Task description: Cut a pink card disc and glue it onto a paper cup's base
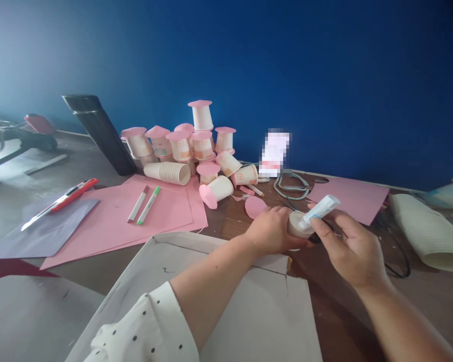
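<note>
My left hand (271, 231) is wrapped round a small white paper cup (296, 224), held on its side above the brown table (335, 306). My right hand (349, 246) grips a white and blue glue tube (320, 208), its nozzle resting against the cup's bottom end. Just beyond my left hand, a loose pink paper circle (255, 206) lies on the table. Behind it stands a pile of paper cups capped with pink paper discs (196, 146), some upright and stacked, some tipped over.
Large pink paper sheets (109, 221) carry two markers (143, 204); a red utility knife (66, 197) lies on grey paper at the left. A nested cup stack (167, 172), grey scissors (292, 188), a white cardboard sheet (264, 311) and a rolled cloth (430, 234) surround me.
</note>
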Motion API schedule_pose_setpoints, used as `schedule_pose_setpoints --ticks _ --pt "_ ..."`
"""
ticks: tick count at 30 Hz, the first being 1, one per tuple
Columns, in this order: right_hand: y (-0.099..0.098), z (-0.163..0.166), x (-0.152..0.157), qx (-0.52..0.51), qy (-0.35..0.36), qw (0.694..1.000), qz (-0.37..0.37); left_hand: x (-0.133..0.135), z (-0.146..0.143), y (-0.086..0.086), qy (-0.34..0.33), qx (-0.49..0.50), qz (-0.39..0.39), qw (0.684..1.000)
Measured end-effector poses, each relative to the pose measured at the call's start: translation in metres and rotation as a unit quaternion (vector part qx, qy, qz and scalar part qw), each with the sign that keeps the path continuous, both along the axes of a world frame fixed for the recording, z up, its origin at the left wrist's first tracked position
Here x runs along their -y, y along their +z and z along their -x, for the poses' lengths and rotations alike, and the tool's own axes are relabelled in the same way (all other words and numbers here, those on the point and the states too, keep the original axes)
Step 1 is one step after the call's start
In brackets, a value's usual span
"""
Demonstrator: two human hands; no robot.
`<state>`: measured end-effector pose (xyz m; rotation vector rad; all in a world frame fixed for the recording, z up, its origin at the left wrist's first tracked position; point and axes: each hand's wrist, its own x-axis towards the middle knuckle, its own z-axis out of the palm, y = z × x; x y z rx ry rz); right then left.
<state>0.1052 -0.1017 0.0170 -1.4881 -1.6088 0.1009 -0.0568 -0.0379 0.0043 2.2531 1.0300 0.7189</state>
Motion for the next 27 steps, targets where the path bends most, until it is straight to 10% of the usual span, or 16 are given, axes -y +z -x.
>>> schedule_pose_setpoints --ticks 27 --pt "0.0033 0.0 0.0015 -0.013 0.031 0.999 0.036 0.0004 0.0007 0.0021 -0.004 -0.011 0.015 1.0"
